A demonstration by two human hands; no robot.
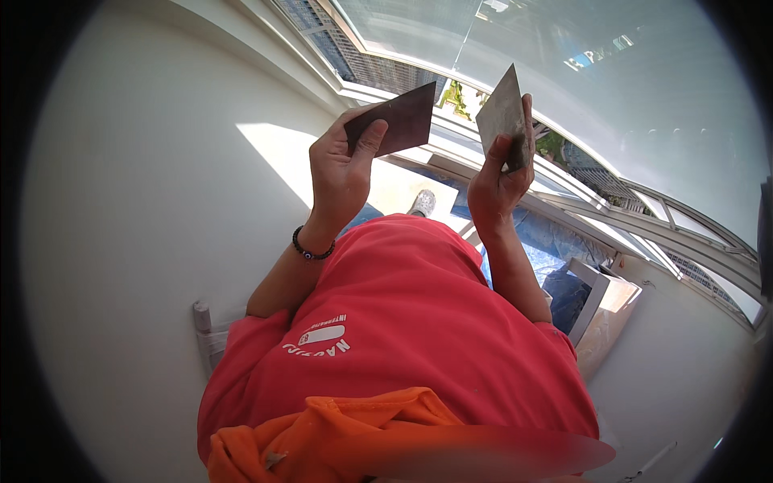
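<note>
My left hand [338, 173] is closed on a dark, thin, flat rectangular plate [404, 119], thumb lying on its face. The plate tilts up to the right, in front of the window. A short way to the right, my right hand [498, 189] grips a grey flat plate [501, 111], smudged on its surface, with a pointed corner upward. Its thumb presses the near face and its fingers are behind. The two plates are apart, both held up in the air. Whether either has a handle is hidden.
A pale wall [145, 209] rises at the left. Ahead are a window frame [564, 189] and a large glass pane [628, 97]. Blue sheeting [527, 241] covers the floor by a pale wooden piece [604, 314] at the right. One shoe [423, 202] shows below.
</note>
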